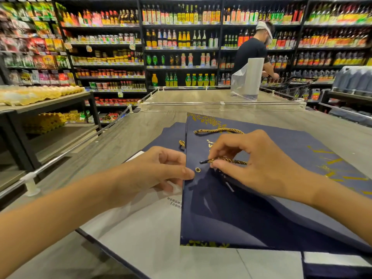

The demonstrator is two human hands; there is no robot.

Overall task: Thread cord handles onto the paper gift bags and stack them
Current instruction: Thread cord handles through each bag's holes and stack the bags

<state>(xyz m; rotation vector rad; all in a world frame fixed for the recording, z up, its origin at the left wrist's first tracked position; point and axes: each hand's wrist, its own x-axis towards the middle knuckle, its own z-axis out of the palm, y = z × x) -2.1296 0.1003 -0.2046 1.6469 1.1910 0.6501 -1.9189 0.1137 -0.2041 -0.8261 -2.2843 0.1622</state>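
**Threading under way: cord tip not yet in the near eyelet**

A navy gift bag (251, 214) is laid flat on the table (124, 141), over at least one more navy bag (171, 135). The gold cord (229, 161) is pinched between thumb and fingertips of the right hand (255, 164). Its black tip (203, 162) is aimed left, just beside the eyelet (197, 169) but not entered. The bag's edge by the eyelet is clamped between thumb and fingers of the left hand (161, 170). The cord's far end lies on the bag; whether it is threaded cannot be told. Judged early: insertion, the remaining bags and stacking are left.
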